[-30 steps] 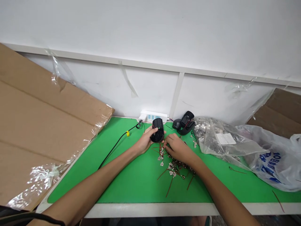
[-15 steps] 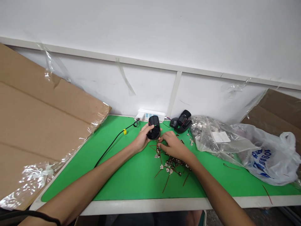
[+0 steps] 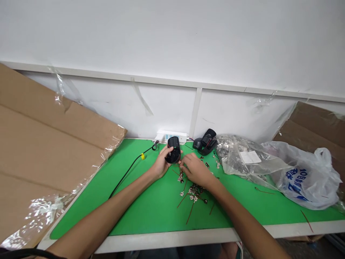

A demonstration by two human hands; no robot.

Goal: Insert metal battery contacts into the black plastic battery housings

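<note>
My left hand (image 3: 161,162) is closed around a black plastic shell (image 3: 174,153), shaped like a computer mouse. It holds the shell upright above the green mat, with the hollow inside facing me and the thumb on its edge. Just right of the shell, the fingers of my right hand (image 3: 194,168) are pinched together. What they grip is too small to make out. Below this hand lies a loose pile of small metal contacts (image 3: 194,190), several with thin reddish wires attached. The forearm and hand hide part of the pile.
Behind the shell, a white power strip (image 3: 175,136) lies against the wall, and a black cable (image 3: 131,166) runs left. More black shells (image 3: 208,144) sit back right, beside a clear bag of parts (image 3: 234,160) and a white plastic bag (image 3: 309,180). Cardboard (image 3: 61,144) leans at left.
The camera view has tilted slightly, so the scene sits a little lower. My left hand keeps the black shell, and my right hand stays pinched beside it.
</note>
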